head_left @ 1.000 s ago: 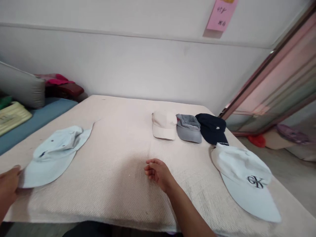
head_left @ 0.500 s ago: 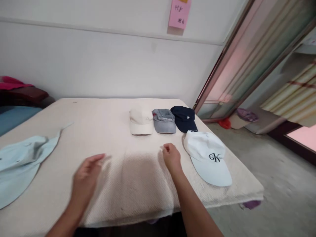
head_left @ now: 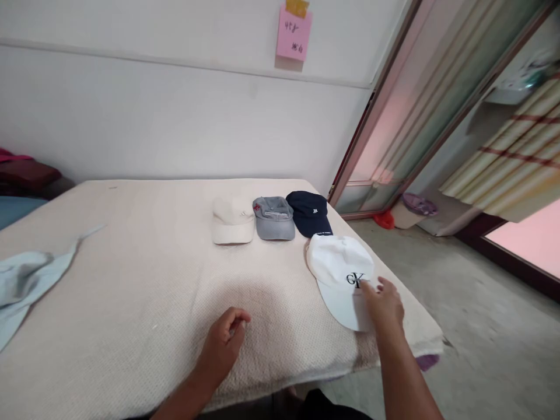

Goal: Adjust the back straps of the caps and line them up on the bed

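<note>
My right hand (head_left: 385, 303) is over the right side of the white cap (head_left: 339, 262) with black letters, its fingers apart near the brim; whether it touches the cap is unclear. My left hand (head_left: 225, 341) hovers above the cloth near the front edge, fingers curled with thumb and forefinger close together; nothing shows in it. Farther back stand a cream cap (head_left: 233, 221), a grey cap (head_left: 274, 219) and a navy cap (head_left: 310, 213), side by side. A pale blue cap (head_left: 35, 277) lies at the far left, partly out of view.
A cream cloth (head_left: 144, 251) covers the table. Behind it is a white wall with a pink note (head_left: 293, 35). A bin (head_left: 409, 211) and a red bag (head_left: 384, 220) stand on the floor at the right, near a glass door and striped curtain.
My right hand has moved right, from beside the white cap to over its brim, and its fingers have opened. My left hand has moved right. The view has shifted to the right.
</note>
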Demonstrator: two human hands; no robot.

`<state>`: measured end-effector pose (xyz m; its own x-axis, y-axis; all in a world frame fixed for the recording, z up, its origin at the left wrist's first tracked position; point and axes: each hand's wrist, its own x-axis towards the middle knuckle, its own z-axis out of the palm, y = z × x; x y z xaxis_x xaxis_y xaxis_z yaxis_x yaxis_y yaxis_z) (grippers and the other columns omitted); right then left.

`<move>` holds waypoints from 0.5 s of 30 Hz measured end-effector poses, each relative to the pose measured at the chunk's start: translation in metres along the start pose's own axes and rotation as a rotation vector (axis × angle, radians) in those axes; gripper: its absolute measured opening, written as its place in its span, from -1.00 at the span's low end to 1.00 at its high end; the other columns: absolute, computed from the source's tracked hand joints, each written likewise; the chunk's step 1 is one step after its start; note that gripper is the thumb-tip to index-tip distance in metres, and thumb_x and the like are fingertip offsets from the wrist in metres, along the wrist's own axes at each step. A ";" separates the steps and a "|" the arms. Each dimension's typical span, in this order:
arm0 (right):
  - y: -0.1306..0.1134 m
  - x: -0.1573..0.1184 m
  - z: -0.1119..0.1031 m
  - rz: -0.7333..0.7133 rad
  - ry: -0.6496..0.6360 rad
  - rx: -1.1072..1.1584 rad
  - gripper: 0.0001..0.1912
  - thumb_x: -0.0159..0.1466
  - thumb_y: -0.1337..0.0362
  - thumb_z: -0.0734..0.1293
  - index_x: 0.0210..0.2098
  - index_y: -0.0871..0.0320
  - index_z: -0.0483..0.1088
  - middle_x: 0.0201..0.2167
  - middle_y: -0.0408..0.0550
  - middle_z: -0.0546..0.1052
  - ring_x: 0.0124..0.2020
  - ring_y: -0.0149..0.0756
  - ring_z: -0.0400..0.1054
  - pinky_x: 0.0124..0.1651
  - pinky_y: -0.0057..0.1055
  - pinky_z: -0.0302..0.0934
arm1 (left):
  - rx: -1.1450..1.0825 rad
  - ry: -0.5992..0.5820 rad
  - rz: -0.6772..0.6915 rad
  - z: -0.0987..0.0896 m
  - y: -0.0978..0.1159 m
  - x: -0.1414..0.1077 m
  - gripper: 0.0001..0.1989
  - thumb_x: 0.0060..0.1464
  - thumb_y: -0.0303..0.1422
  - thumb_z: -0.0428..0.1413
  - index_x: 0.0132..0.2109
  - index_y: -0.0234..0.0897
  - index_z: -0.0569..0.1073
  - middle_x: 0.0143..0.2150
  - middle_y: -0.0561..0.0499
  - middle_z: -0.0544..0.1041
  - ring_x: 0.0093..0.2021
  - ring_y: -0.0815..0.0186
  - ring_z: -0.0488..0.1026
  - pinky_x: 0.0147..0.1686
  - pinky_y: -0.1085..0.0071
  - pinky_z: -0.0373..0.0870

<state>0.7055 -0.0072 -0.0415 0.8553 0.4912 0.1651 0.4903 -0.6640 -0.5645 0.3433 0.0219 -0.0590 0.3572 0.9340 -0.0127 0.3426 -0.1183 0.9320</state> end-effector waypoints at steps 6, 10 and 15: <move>-0.003 -0.004 0.010 -0.126 -0.222 -0.143 -0.57 0.11 0.05 0.21 -0.15 0.16 0.43 -0.19 0.15 0.42 -0.20 -0.08 0.34 -0.19 -0.27 0.16 | -0.020 0.033 -0.018 0.005 0.002 0.005 -0.84 0.10 -0.37 -0.05 -0.25 -0.25 0.41 -0.31 -0.01 0.48 -0.28 0.27 0.40 -0.25 0.37 0.28; -0.016 -0.010 0.010 -0.178 -0.231 -0.108 -0.76 0.06 0.20 0.21 -0.38 0.14 0.45 -0.36 0.02 0.44 -0.36 -0.20 0.34 -0.33 -0.35 0.13 | -0.086 0.047 -0.056 0.003 0.006 0.006 -0.84 0.08 -0.35 -0.02 -0.25 -0.26 0.43 -0.32 -0.03 0.50 -0.28 0.25 0.41 -0.28 0.37 0.29; -0.041 -0.037 0.006 -0.229 -0.360 0.078 -0.88 -0.01 0.24 0.23 -0.61 0.12 0.34 -0.58 -0.12 0.40 -0.50 -0.26 0.27 -0.44 -0.40 0.05 | -0.305 0.116 -0.145 -0.004 0.007 0.014 -0.82 0.05 -0.26 0.05 -0.30 -0.29 0.44 -0.33 -0.05 0.51 -0.26 0.22 0.44 -0.25 0.34 0.33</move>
<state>0.6528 0.0054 -0.0289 0.6060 0.7954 0.0090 0.6348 -0.4767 -0.6081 0.3474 0.0350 -0.0517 0.2171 0.9677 -0.1280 0.1015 0.1080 0.9890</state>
